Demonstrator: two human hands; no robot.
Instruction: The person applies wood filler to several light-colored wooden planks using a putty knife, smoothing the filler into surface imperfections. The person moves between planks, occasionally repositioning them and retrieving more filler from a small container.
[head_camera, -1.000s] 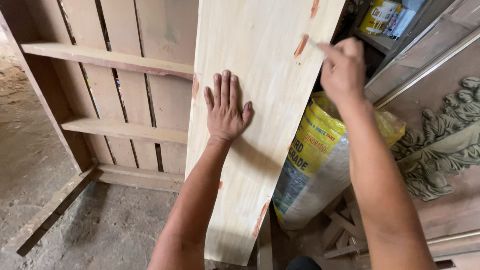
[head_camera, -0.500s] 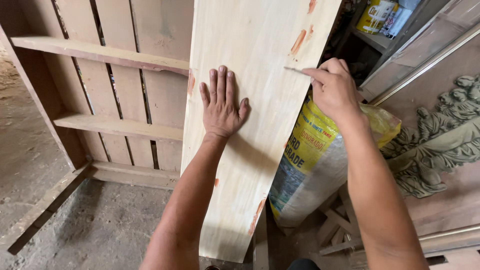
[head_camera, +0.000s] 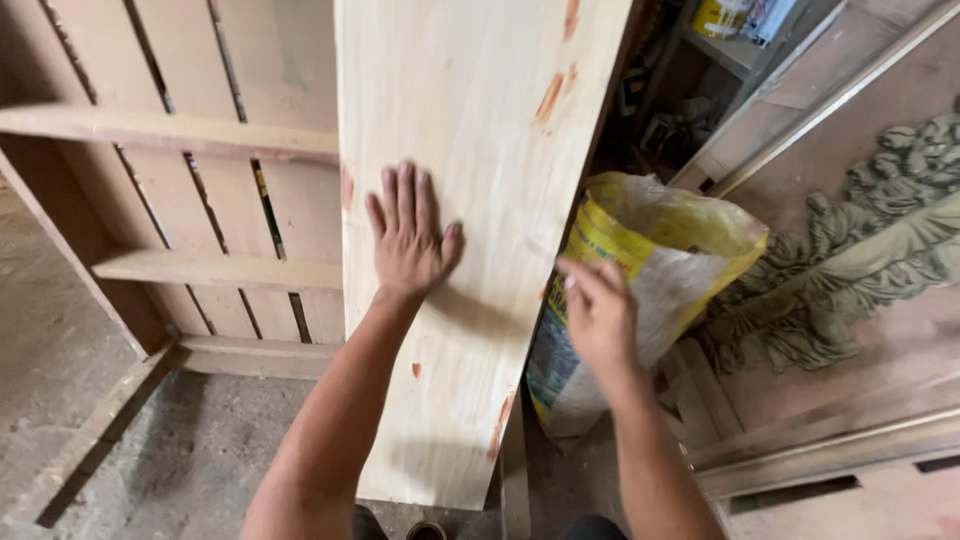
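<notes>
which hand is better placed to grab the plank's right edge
Right, probably: the right hand hovers at that edge of the pale plank, fingers curled, while the left hand lies flat mid-face.

A long, pale, smooth-planed wooden board stands on end on the grey floor, its top leaning away against the slatted brown wooden frame. Its face shows fine straight grain with several small reddish-orange marks, some near its right edge and a few lower down. Relative to the frame, it overlaps the frame's right side, tilted slightly.
</notes>
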